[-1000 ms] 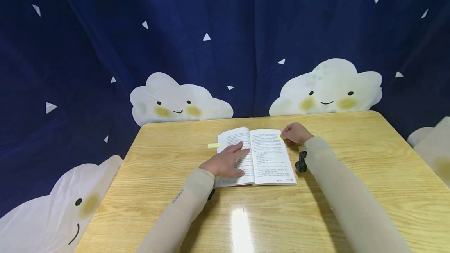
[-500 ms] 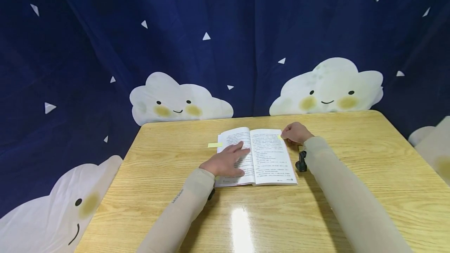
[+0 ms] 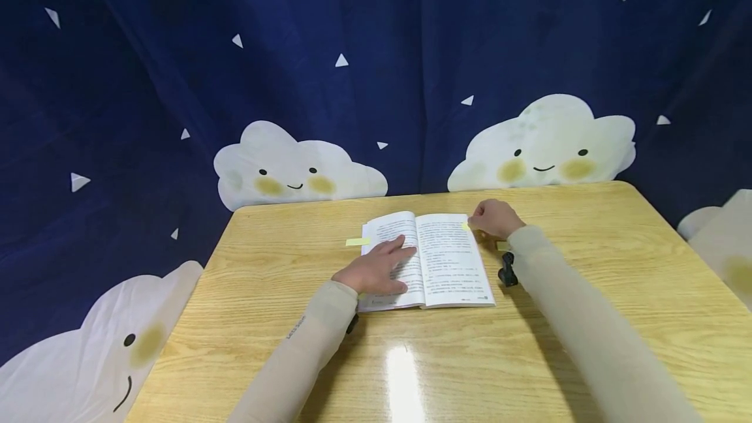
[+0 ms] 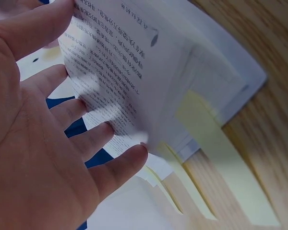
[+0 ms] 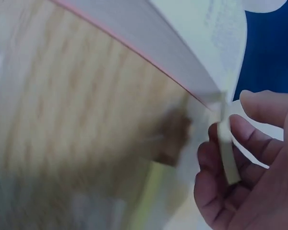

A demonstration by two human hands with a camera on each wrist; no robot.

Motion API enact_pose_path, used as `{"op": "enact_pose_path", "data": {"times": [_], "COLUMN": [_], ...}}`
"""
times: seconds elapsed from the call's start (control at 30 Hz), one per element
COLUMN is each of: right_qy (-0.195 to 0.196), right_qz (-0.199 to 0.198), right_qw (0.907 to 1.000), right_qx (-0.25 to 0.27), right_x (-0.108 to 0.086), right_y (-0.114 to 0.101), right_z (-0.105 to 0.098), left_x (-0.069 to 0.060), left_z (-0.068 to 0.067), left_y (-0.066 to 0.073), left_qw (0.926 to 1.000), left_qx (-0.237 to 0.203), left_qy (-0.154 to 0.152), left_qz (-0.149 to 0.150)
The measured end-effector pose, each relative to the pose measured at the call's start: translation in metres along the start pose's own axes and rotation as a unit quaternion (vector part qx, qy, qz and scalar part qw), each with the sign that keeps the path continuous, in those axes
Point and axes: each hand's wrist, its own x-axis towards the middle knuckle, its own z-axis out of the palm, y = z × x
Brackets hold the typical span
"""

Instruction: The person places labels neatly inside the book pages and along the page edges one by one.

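An open book of printed text lies on the wooden table. My left hand rests with spread fingers on its left page. In the left wrist view, several pale yellow sticky tabs jut from that page's side. At the upper outer corner of the right page is another yellow sticky tab. Beside it is my right hand, fingers loosely curled; in the right wrist view the thumb stands apart from the index finger and the tab hangs alongside the fingertips.
A further yellow strip lies on the table under the right wrist, near a black wrist-worn device. Behind the table's far edge hangs a dark blue curtain with cloud faces.
My right hand has lifted slightly away from the page corner, leaving more of the tab in sight. The left hand stays on the left page. The head view has shifted a little.
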Motion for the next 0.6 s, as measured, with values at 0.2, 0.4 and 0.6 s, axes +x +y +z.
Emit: {"op": "enact_pose_path", "data": {"times": [0.2,0.4,0.6], "right_qy": [0.059,0.074,0.071], "right_qz": [-0.093,-0.167,-0.175], "right_qw": [0.9878,0.9668,0.9616], "right_qx": [-0.11,-0.179,-0.199], "right_x": [-0.015,-0.027,-0.033], "right_y": [-0.008,-0.01,-0.011], "right_z": [-0.01,-0.007,0.0], "left_x": [0.0,-0.001,0.001], "left_z": [-0.001,-0.002,0.001], "left_y": [0.001,0.0,-0.002], "left_qw": [1.0,1.0,1.0], "left_qx": [0.0,0.001,-0.001], "left_qy": [0.0,0.0,0.002], "left_qz": [0.002,0.002,0.004]}}
